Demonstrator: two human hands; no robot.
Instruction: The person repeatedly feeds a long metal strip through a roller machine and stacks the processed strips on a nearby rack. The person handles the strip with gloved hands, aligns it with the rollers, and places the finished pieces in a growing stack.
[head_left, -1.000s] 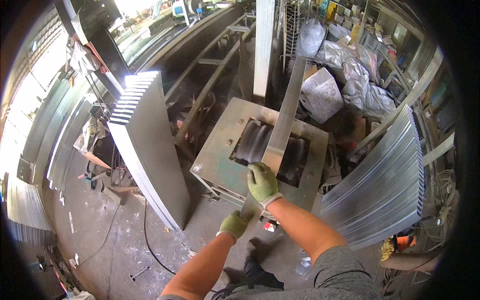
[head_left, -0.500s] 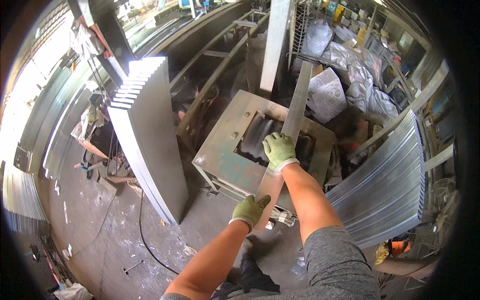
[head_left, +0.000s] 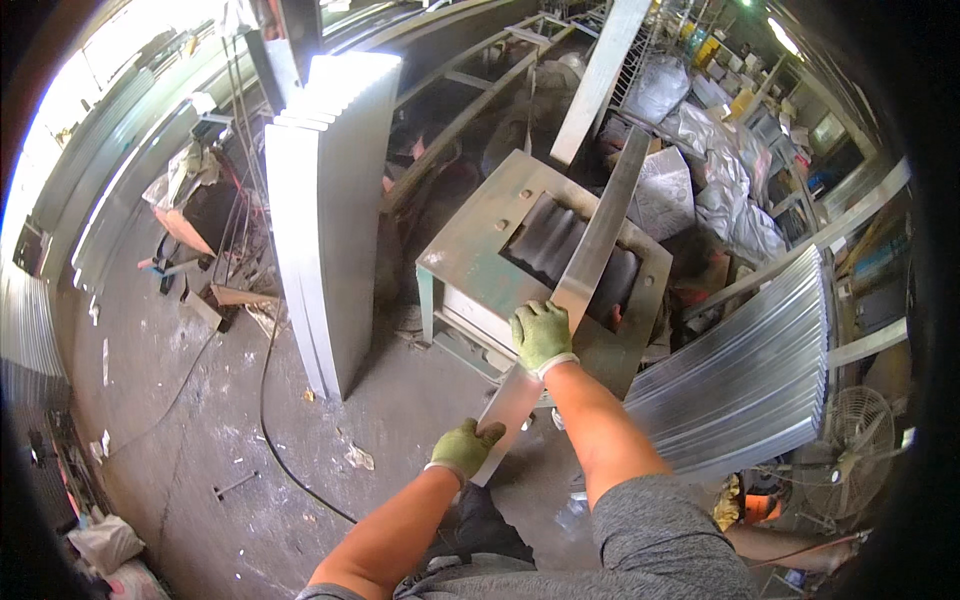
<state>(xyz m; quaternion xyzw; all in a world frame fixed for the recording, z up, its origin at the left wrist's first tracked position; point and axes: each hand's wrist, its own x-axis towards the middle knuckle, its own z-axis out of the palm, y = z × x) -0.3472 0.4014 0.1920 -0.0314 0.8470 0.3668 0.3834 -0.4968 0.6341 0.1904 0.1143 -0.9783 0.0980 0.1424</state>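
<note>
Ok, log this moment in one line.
left hand: holds metal strip near one end | right hand: on strip farther along | strip: over boxy machine

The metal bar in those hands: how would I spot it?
Find the central boxy machine with dark rollers. One long, flat metal bar slants over them, held by the gloved left hand and right hand. Unlike the left stack and right stack of metal pieces, it is single.

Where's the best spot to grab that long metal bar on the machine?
Probably the near end, from the person's side, thumb on top, fingers around an edge. The long metal bar is flat-faced, and that end sticks out past the machine, well away from the dark rollers.
</note>
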